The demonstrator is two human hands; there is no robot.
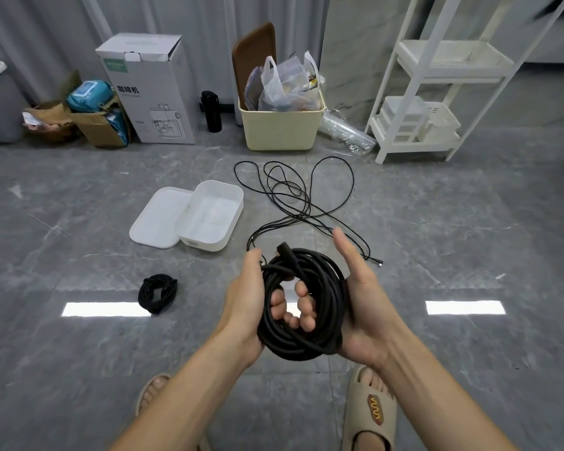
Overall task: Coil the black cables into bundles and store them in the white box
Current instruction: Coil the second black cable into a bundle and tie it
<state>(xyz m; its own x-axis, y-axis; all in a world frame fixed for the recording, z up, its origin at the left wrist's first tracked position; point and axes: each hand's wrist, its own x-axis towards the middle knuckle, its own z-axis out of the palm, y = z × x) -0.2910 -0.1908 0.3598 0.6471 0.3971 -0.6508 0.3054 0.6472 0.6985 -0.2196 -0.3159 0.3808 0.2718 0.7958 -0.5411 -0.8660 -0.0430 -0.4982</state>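
A thick black cable coil (323, 307) hangs between my two hands at mid-frame. My left hand (246, 301) grips its left side, with fingers curled through the middle of the coil. My right hand (360, 288) holds the right side, its thumb pointing up and away from the cable. One plug end sticks up at the coil's top. A small black bundle (157, 292) lies on the floor to the left. A thin loose black cable (302, 196) sprawls on the floor beyond my hands. The white box (210, 214) stands open and empty, and its lid (160, 216) lies beside it.
A cream bin (280, 131) full of bags, a tall white carton (150, 92), a black bottle (211, 110) and a cardboard box (98, 125) line the back wall. A white shelf rack (430, 102) stands at the right. My slippered feet (370, 411) are on the grey tiled floor.
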